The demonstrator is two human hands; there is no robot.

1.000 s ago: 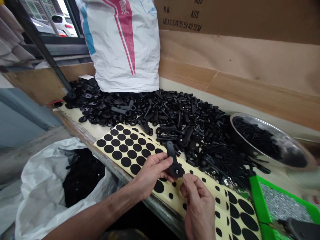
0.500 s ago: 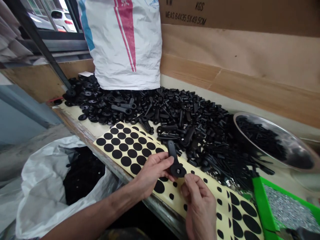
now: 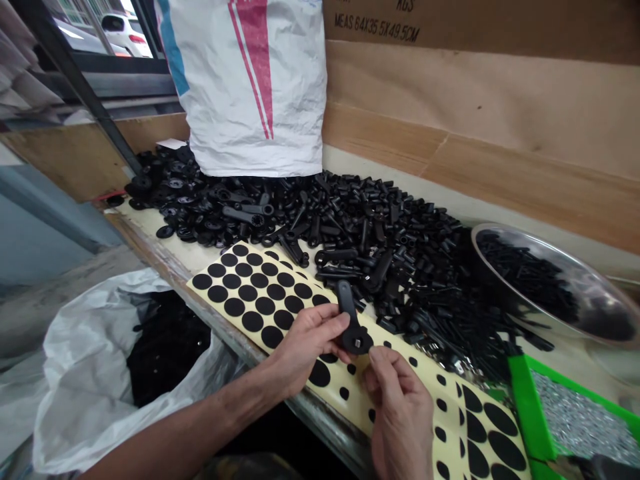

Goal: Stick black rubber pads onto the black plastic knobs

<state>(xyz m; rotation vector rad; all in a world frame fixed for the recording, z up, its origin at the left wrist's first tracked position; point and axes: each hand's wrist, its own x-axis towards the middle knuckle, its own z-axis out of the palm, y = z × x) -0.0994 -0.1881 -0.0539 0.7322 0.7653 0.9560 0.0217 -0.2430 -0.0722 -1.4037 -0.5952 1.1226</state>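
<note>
A black handle was pinched between the thumb and fingers of the left hand, above sticker sheets laid along the table's near edge. By its round end, the right hand's fingers were drawn narrowly together; whether anything was held there could not be told. Much of the surface was covered by a heap of black parts, with 1 white sack stood behind. At the right, 1 metal bowl and 1 green tray were placed; a white car was seen outside.
</note>
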